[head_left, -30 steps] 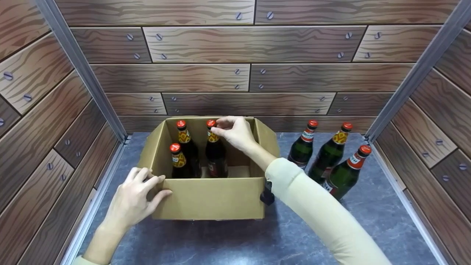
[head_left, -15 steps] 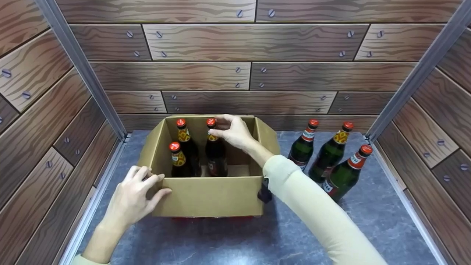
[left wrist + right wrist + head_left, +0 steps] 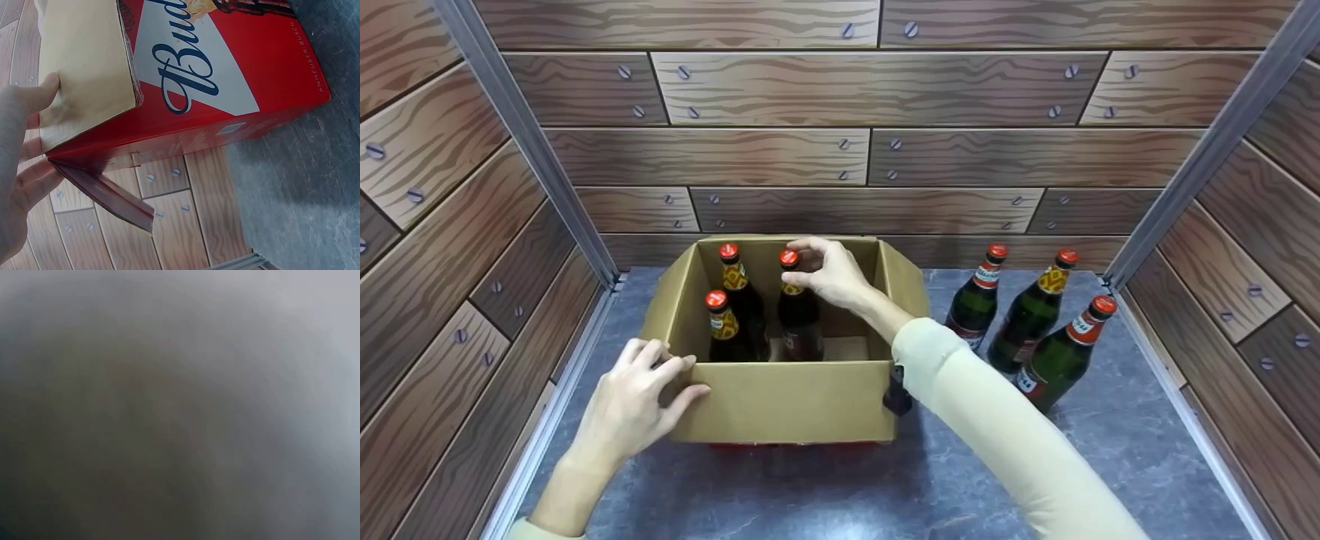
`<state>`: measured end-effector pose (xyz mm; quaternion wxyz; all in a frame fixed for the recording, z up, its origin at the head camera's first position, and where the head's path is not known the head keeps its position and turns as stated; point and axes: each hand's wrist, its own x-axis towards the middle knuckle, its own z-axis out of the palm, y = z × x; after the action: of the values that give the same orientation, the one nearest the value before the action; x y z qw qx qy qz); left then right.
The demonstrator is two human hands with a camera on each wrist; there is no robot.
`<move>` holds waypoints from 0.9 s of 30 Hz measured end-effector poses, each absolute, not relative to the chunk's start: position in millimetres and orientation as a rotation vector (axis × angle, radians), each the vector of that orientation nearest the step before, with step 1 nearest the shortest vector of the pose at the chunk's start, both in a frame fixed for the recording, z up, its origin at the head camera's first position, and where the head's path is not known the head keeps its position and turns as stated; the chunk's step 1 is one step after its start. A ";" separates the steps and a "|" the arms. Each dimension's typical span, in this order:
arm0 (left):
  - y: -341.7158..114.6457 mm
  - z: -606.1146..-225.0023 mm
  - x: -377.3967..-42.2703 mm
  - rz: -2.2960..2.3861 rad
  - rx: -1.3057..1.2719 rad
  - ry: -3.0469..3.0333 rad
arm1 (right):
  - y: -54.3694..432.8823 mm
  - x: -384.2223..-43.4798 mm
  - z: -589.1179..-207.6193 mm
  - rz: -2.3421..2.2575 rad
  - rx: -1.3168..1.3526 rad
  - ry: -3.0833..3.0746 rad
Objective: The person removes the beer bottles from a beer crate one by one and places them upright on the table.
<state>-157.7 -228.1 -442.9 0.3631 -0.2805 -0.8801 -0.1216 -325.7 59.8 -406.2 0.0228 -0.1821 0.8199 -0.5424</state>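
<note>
A cardboard beer box (image 3: 795, 405) with its flaps raised stands on the grey surface, red and printed on its outside in the left wrist view. My left hand (image 3: 626, 405) grips its near left corner, thumb on the brown front flap (image 3: 84, 79) and fingers by the side flap (image 3: 107, 194). Inside, my right hand (image 3: 836, 277) holds a red-capped beer bottle (image 3: 799, 311) at the neck, thumb in front and fingers behind. Two more beer bottles stand at the box's left side, one at the back (image 3: 742, 300) and one nearer (image 3: 726, 337). The right wrist view is only a blur.
Three green beer bottles stand right of the box: a left one (image 3: 975, 304), a middle one (image 3: 1031, 315) and a near one (image 3: 1065, 360). A dark object (image 3: 897, 394) shows by the box's right side. Wood-patterned walls (image 3: 877, 90) enclose the surface on three sides.
My right thumb has come round the front of the bottle's neck. The bottle's top has shifted slightly toward me. My left hand stays at the box corner.
</note>
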 end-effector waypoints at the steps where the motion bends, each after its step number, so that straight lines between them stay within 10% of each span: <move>1: -228.0 -443.2 -157.6 -0.311 -0.723 -2.267 | 60.1 -325.3 -406.3 -1.667 -0.570 2.556; 27: -227.6 -442.9 -155.6 -0.336 -0.697 -2.276 | 78.0 -309.8 -405.7 -1.512 -0.663 2.641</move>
<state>-155.6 -227.6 -442.9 0.3606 -0.2703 -0.8831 -0.1305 -309.8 78.0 -405.7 0.0133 -0.2129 0.8479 -0.4854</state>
